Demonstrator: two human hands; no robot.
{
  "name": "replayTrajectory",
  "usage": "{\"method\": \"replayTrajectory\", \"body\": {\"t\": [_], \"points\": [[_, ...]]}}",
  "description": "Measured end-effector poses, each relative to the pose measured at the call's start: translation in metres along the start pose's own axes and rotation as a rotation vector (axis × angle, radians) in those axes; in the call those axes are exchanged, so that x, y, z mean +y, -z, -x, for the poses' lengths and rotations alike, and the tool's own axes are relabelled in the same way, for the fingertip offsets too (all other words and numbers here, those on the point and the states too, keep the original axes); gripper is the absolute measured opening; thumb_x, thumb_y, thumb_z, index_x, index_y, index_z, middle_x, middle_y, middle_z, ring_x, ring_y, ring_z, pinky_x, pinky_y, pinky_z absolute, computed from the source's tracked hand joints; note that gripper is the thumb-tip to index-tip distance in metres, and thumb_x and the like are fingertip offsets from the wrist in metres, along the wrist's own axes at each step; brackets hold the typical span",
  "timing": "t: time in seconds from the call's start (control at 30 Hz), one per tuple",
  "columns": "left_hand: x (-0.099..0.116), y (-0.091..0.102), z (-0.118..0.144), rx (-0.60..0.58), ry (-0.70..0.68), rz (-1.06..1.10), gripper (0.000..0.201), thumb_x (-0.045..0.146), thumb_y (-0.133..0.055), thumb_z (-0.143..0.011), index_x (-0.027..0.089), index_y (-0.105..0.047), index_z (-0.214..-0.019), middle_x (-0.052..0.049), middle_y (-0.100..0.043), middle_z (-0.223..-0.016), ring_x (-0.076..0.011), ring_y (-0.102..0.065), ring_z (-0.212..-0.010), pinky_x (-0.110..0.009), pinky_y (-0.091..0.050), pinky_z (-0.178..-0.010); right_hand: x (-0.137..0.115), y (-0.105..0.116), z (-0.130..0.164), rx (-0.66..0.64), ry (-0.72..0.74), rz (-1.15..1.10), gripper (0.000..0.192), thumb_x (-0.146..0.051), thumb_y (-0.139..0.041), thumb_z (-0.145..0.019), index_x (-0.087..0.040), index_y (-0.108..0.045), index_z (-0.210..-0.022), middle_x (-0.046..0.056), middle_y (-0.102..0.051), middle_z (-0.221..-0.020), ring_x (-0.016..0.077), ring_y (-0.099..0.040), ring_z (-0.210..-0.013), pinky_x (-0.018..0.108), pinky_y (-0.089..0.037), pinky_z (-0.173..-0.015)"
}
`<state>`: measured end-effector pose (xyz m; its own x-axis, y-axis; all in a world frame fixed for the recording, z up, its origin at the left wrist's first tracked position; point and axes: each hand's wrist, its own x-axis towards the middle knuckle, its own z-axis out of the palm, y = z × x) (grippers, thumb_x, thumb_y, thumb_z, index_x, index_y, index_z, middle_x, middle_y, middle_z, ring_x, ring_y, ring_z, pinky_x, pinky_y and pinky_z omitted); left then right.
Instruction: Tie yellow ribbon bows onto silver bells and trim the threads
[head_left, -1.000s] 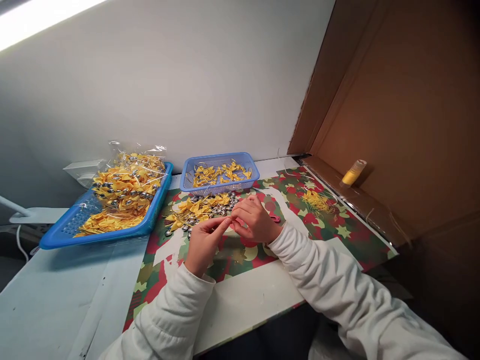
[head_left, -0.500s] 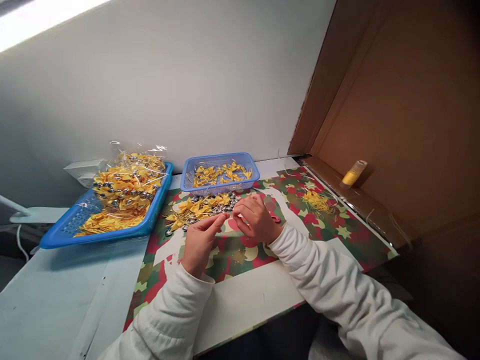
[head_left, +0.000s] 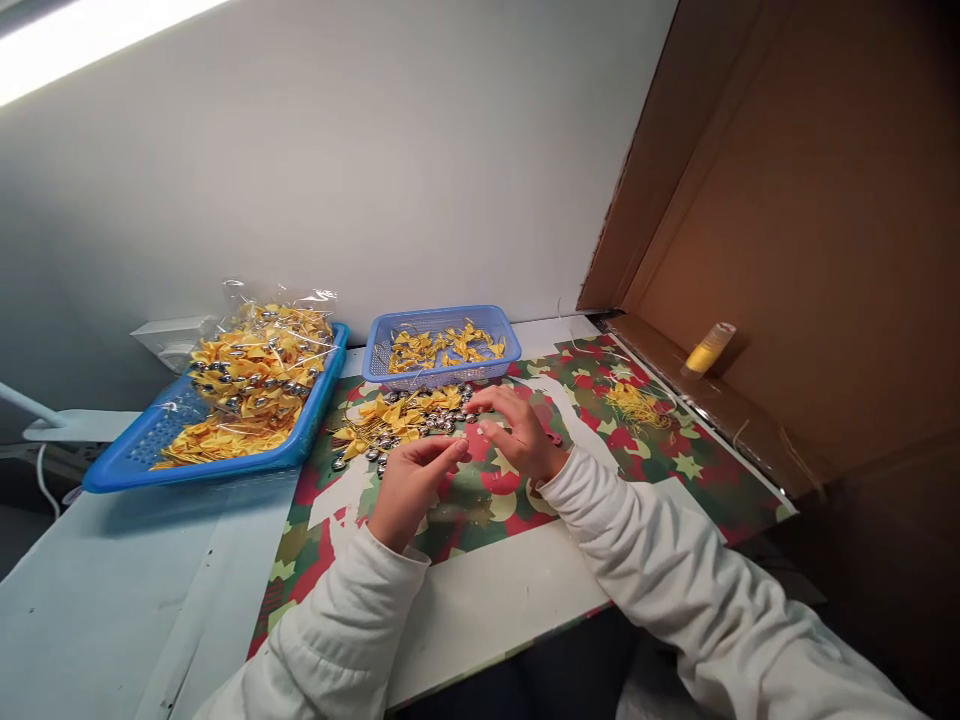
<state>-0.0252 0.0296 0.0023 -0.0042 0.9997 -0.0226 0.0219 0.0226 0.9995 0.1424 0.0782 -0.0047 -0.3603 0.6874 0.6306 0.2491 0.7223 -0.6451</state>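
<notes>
Here the left hand (head_left: 409, 487) pinches something too small to identify; the right hand (head_left: 517, 435), fingers spread and empty, should pick one piece cleanly from the loose pile of yellow ribbon bows and silver bells (head_left: 401, 418).

Open mat (head_left: 660, 470) rightward; bow pile (head_left: 397, 415) and basket (head_left: 439, 345) (blue) block ahead.

Yellow ribbon bows (head_left: 397, 412): satin cloth, soft sheen. Bells (head_left: 439, 422): shiny silver metal. Small basket (head_left: 439, 345) and large tray (head_left: 150, 450): blue perforated plastic. Bag (head_left: 259, 350): clear glossy film. Mat (head_left: 637, 450): printed paper, smooth. Side wall (head_left: 810, 220): matt brown cardboard. Sleeves (head_left: 675, 590): white quilted cloth.
</notes>
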Motion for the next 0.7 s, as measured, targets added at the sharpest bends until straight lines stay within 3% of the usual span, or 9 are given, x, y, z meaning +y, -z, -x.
{"method": "replayTrajectory", "body": {"t": [0.1, 0.17, 0.37, 0.57, 0.7], "points": [[0.0, 0.001, -0.001, 0.016, -0.006, 0.031, 0.028, 0.046, -0.08, -0.062, 0.018, -0.078, -0.068, -0.006, -0.073, -0.066, -0.0164, -0.059, -0.061, -0.026, -0.046, -0.058, 0.0, -0.003, 0.0, -0.21, -0.043, -0.113, 0.017, -0.022, -0.055, -0.083, -0.02, -0.064, -0.097, 0.006, -0.068, -0.099, 0.0217, -0.059, -0.099, 0.037, -0.045, -0.089], [-0.002, 0.002, -0.002, 0.028, -0.014, 0.051, 0.029, 0.046, -0.08, -0.062, 0.018, -0.079, -0.07, -0.006, -0.074, -0.069, -0.0168, -0.06, -0.065, -0.026, -0.047, -0.062, 0.001, -0.007, 0.001, -0.281, -0.082, -0.14, 0.013, -0.027, -0.059, -0.084, -0.019, -0.067, -0.09, 0.005, -0.07, -0.091, 0.02, -0.061, -0.089, 0.034, -0.047, -0.083], [-0.011, 0.007, -0.006, 0.076, -0.04, 0.088, 0.037, 0.053, -0.077, -0.064, 0.018, -0.078, -0.075, -0.007, -0.074, -0.072, -0.0174, -0.061, -0.068, -0.028, -0.049, -0.065, 0.004, -0.015, 0.005, -0.183, -0.19, -0.156, 0.018, -0.032, -0.063, -0.087, -0.018, -0.07, -0.079, 0.002, -0.07, -0.075, 0.015, -0.062, -0.073, 0.028, -0.046, -0.07], [-0.008, 0.007, -0.005, 0.178, -0.057, 0.014, 0.038, 0.053, -0.073, -0.068, 0.019, -0.08, -0.084, -0.007, -0.077, -0.088, -0.0151, -0.059, -0.069, -0.027, -0.049, -0.066, 0.01, -0.013, 0.007, -0.118, 0.19, 0.269, 0.022, -0.028, -0.052, -0.096, -0.02, -0.069, -0.084, 0.002, -0.072, -0.077, 0.0144, -0.06, -0.074, 0.035, -0.035, -0.084], [-0.006, 0.004, -0.003, 0.225, -0.045, -0.114, 0.033, 0.047, -0.076, -0.066, 0.018, -0.08, -0.083, -0.004, -0.074, -0.069, -0.0133, -0.053, -0.053, -0.025, -0.04, -0.047, 0.01, -0.009, 0.007, -0.088, 0.313, 0.493, 0.025, -0.025, -0.047, -0.097, -0.02, -0.068, -0.086, 0.002, -0.072, -0.076, 0.0151, -0.057, -0.075, 0.037, -0.031, -0.085]]}}
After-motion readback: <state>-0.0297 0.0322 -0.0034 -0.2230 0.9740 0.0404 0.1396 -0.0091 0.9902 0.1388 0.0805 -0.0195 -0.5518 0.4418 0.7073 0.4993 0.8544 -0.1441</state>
